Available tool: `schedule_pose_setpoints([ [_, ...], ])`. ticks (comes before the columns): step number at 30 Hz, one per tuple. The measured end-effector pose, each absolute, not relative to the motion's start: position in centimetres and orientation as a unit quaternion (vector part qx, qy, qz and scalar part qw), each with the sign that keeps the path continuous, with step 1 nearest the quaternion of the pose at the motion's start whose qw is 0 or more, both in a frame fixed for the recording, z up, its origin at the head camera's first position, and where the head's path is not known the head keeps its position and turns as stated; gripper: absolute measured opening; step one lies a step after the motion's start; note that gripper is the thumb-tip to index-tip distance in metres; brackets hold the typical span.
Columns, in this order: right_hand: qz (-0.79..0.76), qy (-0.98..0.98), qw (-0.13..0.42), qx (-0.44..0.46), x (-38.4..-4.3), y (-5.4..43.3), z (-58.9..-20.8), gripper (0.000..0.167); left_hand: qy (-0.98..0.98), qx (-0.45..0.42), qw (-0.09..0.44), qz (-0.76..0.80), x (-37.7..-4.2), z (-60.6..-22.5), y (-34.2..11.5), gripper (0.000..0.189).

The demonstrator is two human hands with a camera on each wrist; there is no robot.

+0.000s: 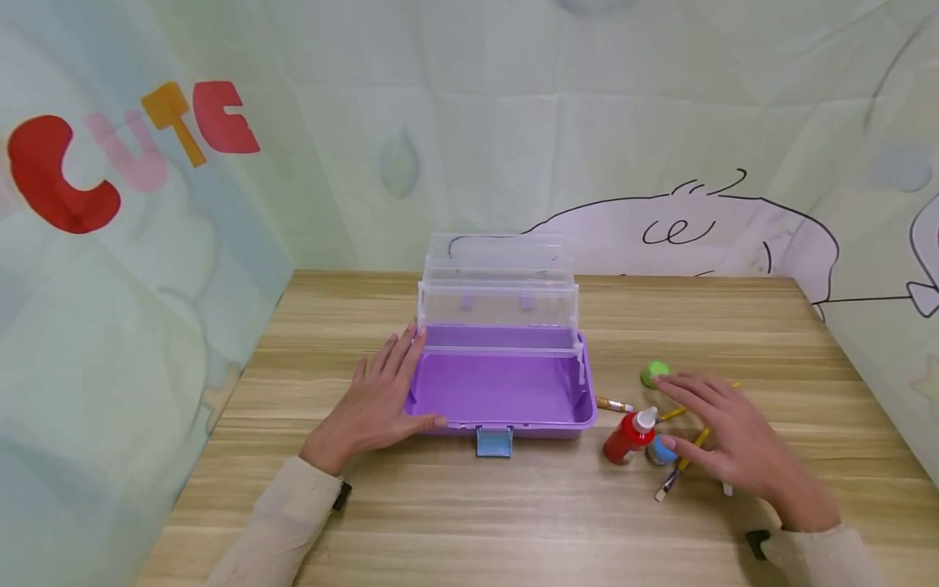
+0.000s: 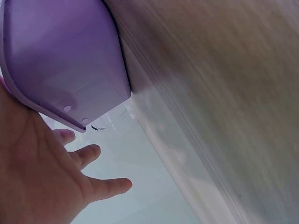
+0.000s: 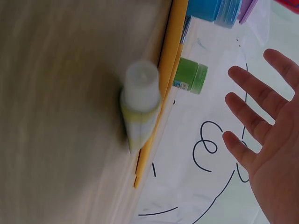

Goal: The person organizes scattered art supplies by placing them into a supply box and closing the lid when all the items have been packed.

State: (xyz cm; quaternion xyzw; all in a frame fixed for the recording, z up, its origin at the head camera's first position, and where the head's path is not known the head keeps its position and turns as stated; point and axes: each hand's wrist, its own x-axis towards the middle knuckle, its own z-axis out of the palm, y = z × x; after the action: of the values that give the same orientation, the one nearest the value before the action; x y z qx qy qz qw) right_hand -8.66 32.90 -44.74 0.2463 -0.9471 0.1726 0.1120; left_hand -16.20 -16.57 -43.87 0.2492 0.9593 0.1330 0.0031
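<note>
A purple storage box [image 1: 499, 390] with a clear folding tray [image 1: 499, 306] raised at its back stands on the table. My left hand [image 1: 370, 408] lies along the box's left side, fingers spread and thumb over the front rim. In the left wrist view the palm meets the purple wall [image 2: 70, 56]. My right hand [image 1: 741, 436] hovers with extended fingers over art supplies. Beneath and beside it are a red squeeze bottle [image 1: 622, 442] with white nozzle, a blue jar [image 1: 663, 452], a green jar [image 1: 652, 372] and yellow-handled paintbrushes [image 1: 685, 463]. The right palm looks bare in the right wrist view.
A small brown-and-white paint tube [image 1: 614, 404] lies against the box's right side. Another tube with a white cap [image 3: 140, 102] lies near the brushes. The box's blue latch [image 1: 495, 442] hangs at the front. A printed cloth [image 1: 352, 163] hangs behind the wooden table [image 1: 411, 522].
</note>
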Motion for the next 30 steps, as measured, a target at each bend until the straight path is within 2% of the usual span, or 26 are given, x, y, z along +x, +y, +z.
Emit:
schedule_pose_setpoints([
  [19,0.212,-0.932,0.101,0.276,-8.2,31.2,-44.9,0.079,0.960,0.246,0.010,0.137,-16.2,-44.0,-16.6,0.123],
  [30,0.247,-0.922,0.101,0.279,-8.2,30.5,-45.3,0.067,0.959,0.246,0.010,0.140,-16.2,-44.0,-16.7,0.124],
])
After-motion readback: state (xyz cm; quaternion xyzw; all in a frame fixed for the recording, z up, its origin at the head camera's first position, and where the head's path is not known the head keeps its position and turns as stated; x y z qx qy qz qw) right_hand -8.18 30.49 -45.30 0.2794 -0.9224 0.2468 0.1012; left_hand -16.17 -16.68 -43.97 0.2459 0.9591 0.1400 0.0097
